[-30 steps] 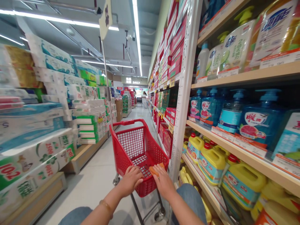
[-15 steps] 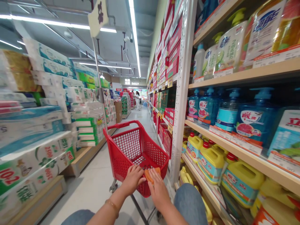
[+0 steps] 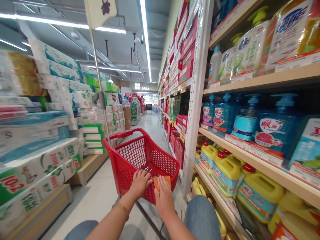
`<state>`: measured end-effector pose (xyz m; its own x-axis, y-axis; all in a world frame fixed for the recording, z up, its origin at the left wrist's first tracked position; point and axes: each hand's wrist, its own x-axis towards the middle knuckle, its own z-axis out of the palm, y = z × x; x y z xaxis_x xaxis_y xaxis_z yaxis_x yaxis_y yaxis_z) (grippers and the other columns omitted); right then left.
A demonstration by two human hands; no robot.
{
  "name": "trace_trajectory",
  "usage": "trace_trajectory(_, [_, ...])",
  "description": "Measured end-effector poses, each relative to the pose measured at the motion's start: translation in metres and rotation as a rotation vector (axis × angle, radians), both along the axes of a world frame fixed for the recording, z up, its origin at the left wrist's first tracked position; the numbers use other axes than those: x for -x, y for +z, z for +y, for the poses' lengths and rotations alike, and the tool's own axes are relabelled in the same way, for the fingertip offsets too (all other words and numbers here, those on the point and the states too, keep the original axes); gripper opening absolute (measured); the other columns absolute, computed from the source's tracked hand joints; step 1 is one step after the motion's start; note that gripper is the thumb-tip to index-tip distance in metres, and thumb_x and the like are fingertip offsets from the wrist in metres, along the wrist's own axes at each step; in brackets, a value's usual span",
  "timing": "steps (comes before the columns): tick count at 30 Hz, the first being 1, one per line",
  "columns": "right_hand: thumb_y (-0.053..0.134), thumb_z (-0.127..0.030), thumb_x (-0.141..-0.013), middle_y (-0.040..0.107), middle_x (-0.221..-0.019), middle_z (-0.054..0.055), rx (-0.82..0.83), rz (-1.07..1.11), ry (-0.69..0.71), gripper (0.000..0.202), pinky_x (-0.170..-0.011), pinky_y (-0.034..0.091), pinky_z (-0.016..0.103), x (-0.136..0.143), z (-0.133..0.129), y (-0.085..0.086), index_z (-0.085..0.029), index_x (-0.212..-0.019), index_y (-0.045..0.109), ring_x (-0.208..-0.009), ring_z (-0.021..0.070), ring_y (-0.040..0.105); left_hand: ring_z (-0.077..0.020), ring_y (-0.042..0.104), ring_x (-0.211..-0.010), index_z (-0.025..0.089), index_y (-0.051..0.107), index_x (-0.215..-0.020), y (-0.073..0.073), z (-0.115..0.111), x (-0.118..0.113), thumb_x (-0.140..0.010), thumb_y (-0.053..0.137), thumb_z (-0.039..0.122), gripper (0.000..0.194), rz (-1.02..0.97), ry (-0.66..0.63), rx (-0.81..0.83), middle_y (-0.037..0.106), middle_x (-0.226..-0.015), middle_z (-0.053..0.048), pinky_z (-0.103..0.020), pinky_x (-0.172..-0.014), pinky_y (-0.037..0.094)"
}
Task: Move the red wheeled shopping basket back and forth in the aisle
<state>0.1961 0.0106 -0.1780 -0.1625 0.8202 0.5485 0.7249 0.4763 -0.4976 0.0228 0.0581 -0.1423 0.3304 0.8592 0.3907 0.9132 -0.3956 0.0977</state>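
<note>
A red plastic shopping cart (image 3: 160,157) with a perforated basket stands right in front of me between my knees. My left hand (image 3: 140,183) is curled over the near rim of its basket. Against the near wall, just right of that, my right hand (image 3: 163,192) presses an orange cloth (image 3: 167,180) onto the plastic, fingers stretched along it. Part of the cloth is hidden under the fingers. The basket looks empty. A metal pole (image 3: 98,71) with a cream flag (image 3: 100,13) rises from the cart's left corner.
Shelves close on my right hold blue pump bottles (image 3: 268,125) and yellow jugs (image 3: 258,190). A white perforated shelf post (image 3: 196,93) stands just right of the cart. Stacked tissue packs (image 3: 50,166) line the left. The aisle floor (image 3: 147,125) runs ahead.
The cart has turned slightly, its far left corner and flagpole shifting left. My right hand and the cloth have moved slightly upward on the basket. The person far down the aisle is out of sight.
</note>
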Motion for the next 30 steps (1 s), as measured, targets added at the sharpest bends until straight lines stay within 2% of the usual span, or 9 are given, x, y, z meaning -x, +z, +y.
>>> trace_trajectory(4, [0.038,-0.031,-0.097,0.038,-0.148,0.005,-0.048,-0.023,0.043,0.05,-0.113,0.032,0.044,-0.02,0.0,-0.004,-0.021,-0.146,0.034,-0.138,0.021,0.032,-0.0227,0.047,-0.113,0.029,0.059,-0.107,-0.003,0.004,0.014,-0.092,0.043,0.048,0.029,-0.006,-0.013,-0.059,0.058,-0.114,-0.005,-0.046,-0.105,0.026])
trace_trajectory(8, [0.035,-0.033,-0.097,0.04,-0.147,0.005,-0.039,0.003,-0.007,0.05,-0.112,0.035,0.044,-0.042,0.005,-0.009,-0.02,-0.145,0.036,-0.137,0.0208,0.034,-0.0264,0.041,-0.121,0.027,0.061,-0.105,-0.003,0.011,0.025,-0.091,0.045,0.046,0.029,0.017,0.127,-0.091,0.057,-0.116,-0.007,-0.046,-0.106,0.025])
trace_trajectory(13, [0.032,-0.032,-0.097,0.042,-0.145,0.012,0.012,0.021,-0.123,0.05,-0.114,0.029,0.048,-0.014,0.015,-0.004,-0.012,-0.141,0.043,-0.138,0.0237,0.033,-0.0241,0.048,-0.106,0.027,0.06,-0.106,-0.004,0.012,0.007,-0.092,0.044,0.044,0.027,0.046,0.142,-0.066,0.059,-0.106,-0.006,-0.045,-0.103,0.027])
trace_trajectory(17, [0.039,-0.03,-0.094,0.041,-0.146,0.013,0.012,-0.019,-0.111,0.051,-0.114,0.026,0.048,0.014,0.02,0.004,-0.011,-0.141,0.043,-0.139,0.0245,0.032,-0.0238,0.048,-0.107,0.027,0.059,-0.104,-0.008,0.012,-0.001,-0.093,0.041,0.043,0.027,0.044,0.123,-0.066,0.059,-0.107,-0.006,-0.047,-0.105,0.025])
trace_trajectory(21, [0.036,-0.032,-0.096,0.042,-0.146,0.01,-0.011,-0.035,-0.063,0.05,-0.114,0.028,0.045,-0.003,0.023,0.005,-0.013,-0.142,0.043,-0.138,0.0225,0.033,-0.0242,0.042,-0.12,0.025,0.057,-0.113,-0.007,0.015,0.023,-0.095,0.036,0.042,0.032,0.011,0.06,-0.114,0.058,-0.117,-0.007,-0.047,-0.109,0.02])
trace_trajectory(23, [0.033,-0.035,-0.097,0.045,-0.144,0.009,-0.006,-0.022,-0.073,0.05,-0.113,0.03,0.044,-0.022,0.025,0.003,-0.014,-0.141,0.044,-0.136,0.0218,0.036,-0.0266,0.037,-0.125,0.024,0.058,-0.111,-0.004,0.018,0.04,-0.095,0.037,0.042,0.032,-0.007,0.15,-0.163,0.057,-0.121,-0.008,-0.049,-0.11,0.017])
trace_trajectory(25, [0.03,-0.037,-0.098,0.046,-0.143,0.01,0.011,0.002,-0.117,0.051,-0.113,0.031,0.044,-0.037,0.028,0.002,-0.014,-0.14,0.045,-0.136,0.022,0.038,-0.0258,0.042,-0.119,0.025,0.06,-0.106,0.0,0.02,0.049,-0.095,0.036,0.044,0.032,0.027,0.189,-0.14,0.06,-0.112,-0.007,-0.049,-0.109,0.018])
trace_trajectory(27, [0.029,-0.036,-0.097,0.046,-0.142,0.012,0.033,0.02,-0.17,0.052,-0.113,0.03,0.045,-0.039,0.031,0.003,-0.01,-0.139,0.046,-0.136,0.023,0.037,-0.024,0.048,-0.107,0.025,0.06,-0.1,0.003,0.021,0.048,-0.095,0.035,0.044,0.033,0.066,0.215,-0.11,0.061,-0.103,-0.005,-0.048,-0.107,0.02])
trace_trajectory(30, [0.032,-0.032,-0.096,0.043,-0.144,0.015,0.061,0.02,-0.206,0.052,-0.114,0.026,0.045,-0.018,0.035,0.008,-0.005,-0.138,0.045,-0.137,0.0245,0.035,-0.0232,0.049,-0.1,0.024,0.061,-0.096,0.004,0.02,0.031,-0.096,0.033,0.043,0.034,0.086,0.248,-0.101,0.06,-0.098,-0.006,-0.047,-0.106,0.021])
